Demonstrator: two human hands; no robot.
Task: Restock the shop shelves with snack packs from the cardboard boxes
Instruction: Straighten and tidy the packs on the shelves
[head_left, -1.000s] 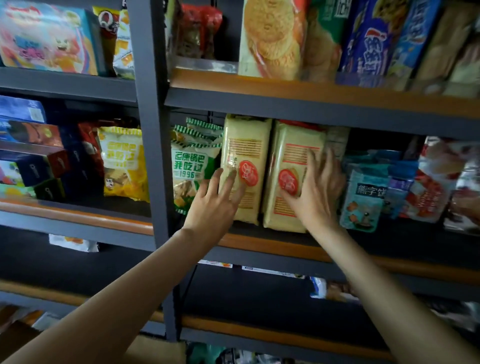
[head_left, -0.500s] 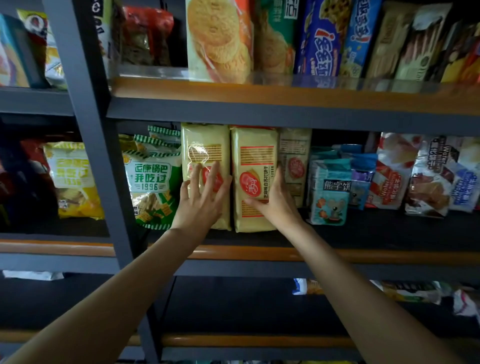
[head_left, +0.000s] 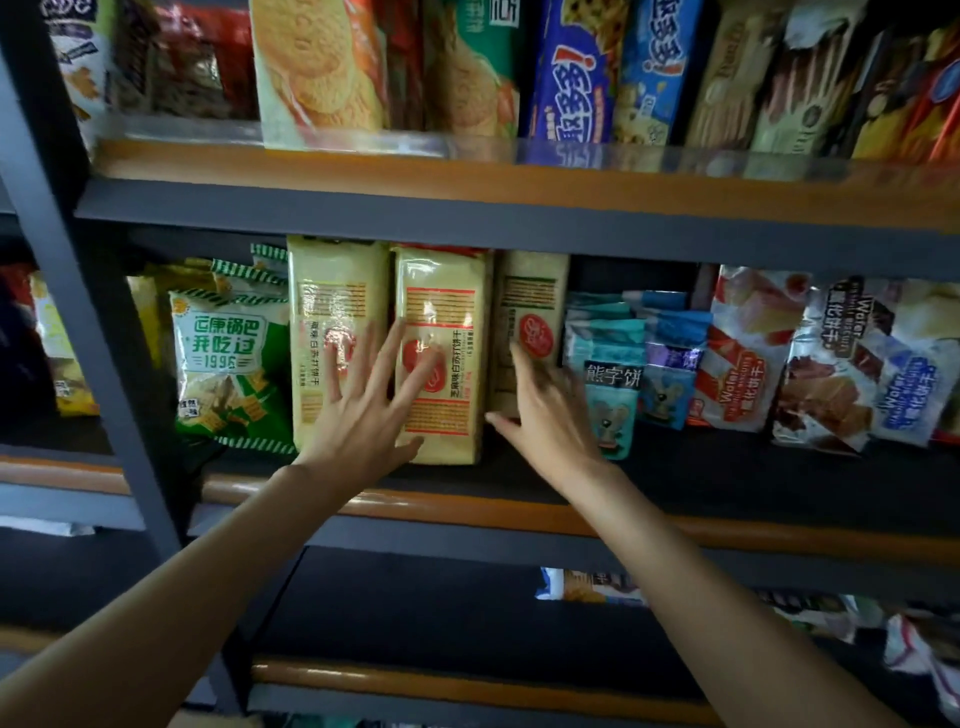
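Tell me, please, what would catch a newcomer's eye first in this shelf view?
Most striking are the two hands on the middle shelf: the left hand lies spread over two upright yellow cracker packs, and the right hand reaches toward a third pack set further back. Left of them stands a green and white snack bag; above, a biscuit pack leans on the top shelf.

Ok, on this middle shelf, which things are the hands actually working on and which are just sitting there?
In the job:
- left hand, flat on the two front cracker packs
- right hand, at the third cracker pack set further back

Just sitting there:
- green snack bag
- teal biscuit pouches
- wafer bags
- cookie packs on the shelf above
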